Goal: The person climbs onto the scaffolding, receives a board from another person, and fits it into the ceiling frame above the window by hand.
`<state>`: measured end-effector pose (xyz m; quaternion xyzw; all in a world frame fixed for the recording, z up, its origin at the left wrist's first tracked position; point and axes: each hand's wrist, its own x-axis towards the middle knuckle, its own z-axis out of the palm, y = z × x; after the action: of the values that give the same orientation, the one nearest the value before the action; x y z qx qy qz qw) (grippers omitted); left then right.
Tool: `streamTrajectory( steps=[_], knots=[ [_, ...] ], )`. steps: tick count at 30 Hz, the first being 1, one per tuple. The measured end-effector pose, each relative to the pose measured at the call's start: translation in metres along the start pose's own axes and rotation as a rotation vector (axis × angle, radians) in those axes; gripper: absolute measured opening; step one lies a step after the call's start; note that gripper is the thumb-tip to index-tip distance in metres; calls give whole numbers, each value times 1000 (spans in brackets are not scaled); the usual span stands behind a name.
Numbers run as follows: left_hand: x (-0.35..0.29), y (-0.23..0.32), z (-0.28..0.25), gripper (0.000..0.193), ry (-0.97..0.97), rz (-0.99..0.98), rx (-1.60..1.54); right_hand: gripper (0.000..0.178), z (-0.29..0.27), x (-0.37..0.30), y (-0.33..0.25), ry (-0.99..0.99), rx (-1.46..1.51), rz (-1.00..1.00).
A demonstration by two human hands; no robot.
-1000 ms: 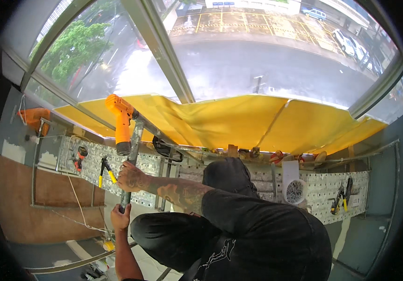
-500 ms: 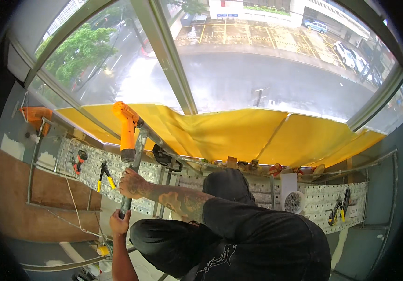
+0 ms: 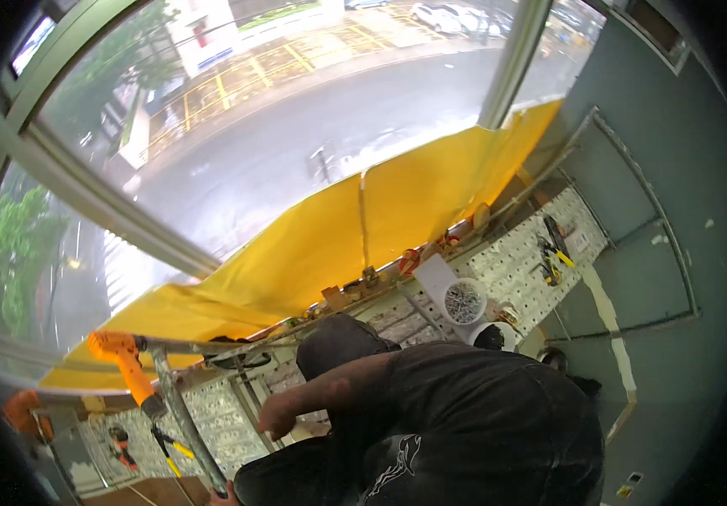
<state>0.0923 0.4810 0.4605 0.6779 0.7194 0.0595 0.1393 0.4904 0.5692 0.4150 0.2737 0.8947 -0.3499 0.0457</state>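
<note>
One large window [image 3: 279,143] fills the upper part of the view, crossed by two pale green frame bars, with a wet street and parked cars far below. Beneath it runs one long yellow sheet [image 3: 338,244] creased down its middle, following the sill from lower left to upper right. One person in dark clothes [image 3: 473,430] crouches in the lower middle and blocks much of the white perforated table [image 3: 515,261] that runs under the sheet; this may be a co-worker rather than the camera wearer, and the view does not settle it. One grey metal bar [image 3: 182,413] slants from the sheet's lower edge down to the bottom rim. One orange power drill [image 3: 123,363] sits at its upper end, just left of the bar. One white round tub of screws [image 3: 464,301] stands on the table beside the person's head, and one pair of yellow-handled pliers [image 3: 551,253] lies further right; another yellow-handled pair [image 3: 167,447] lies near the drill. The right hand [image 3: 277,417] hangs loosely curled, holding nothing, apart from the bar. The left hand [image 3: 221,496] shows only at the bottom rim, its grip closed on the bar's lower end.
</note>
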Motion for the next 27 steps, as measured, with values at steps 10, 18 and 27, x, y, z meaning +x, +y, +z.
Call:
streamTrajectory(
  steps=[10, 18, 27],
  knots=[
    [0, 53, -26, 36, -352, -403, -529, 45, 21, -36, 73, 149, 372, 347],
    [-6, 33, -11, 51, -263, -348, -213, 45, 13, -55, 60, -38, 331, 364],
    [-14, 49, -9, 47, -52, -200, -443, 46, 36, -14, 61, -110, 317, 305]
  ],
)
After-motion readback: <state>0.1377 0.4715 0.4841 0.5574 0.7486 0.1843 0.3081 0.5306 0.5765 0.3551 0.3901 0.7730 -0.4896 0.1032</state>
